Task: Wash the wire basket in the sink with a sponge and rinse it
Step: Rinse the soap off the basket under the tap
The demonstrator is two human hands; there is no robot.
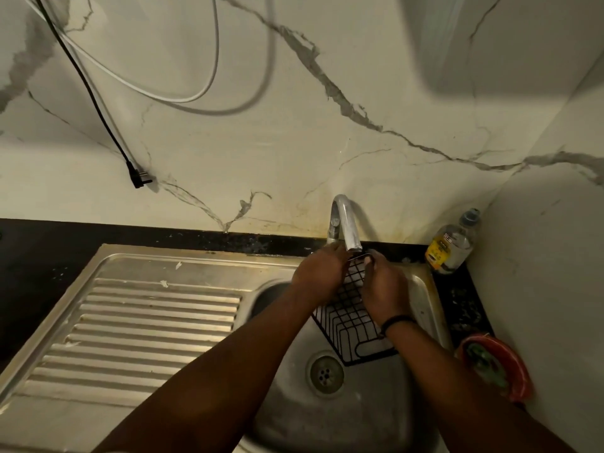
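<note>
marble wall [294, 142], steel sink [421, 289], both hands gripping wire basket [353, 322]

The sink [421, 289] is dull, scuffed steel with a ribbed drainboard; within it, the wire basket [351, 325] looks matt black; behind it, glossy veined marble wall [294, 142].

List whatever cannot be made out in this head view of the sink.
- Sponge: none visible; the left hand and right hand cover the black wire basket where it might be.
- Running water: the curved chrome tap spout ends behind the hands, so flow is unclear.
- Clear plastic bottle: yellow label too small to read.
- Red round container: blurred, contents unclear.
- Basket's top edge: hidden by both hands.
</note>
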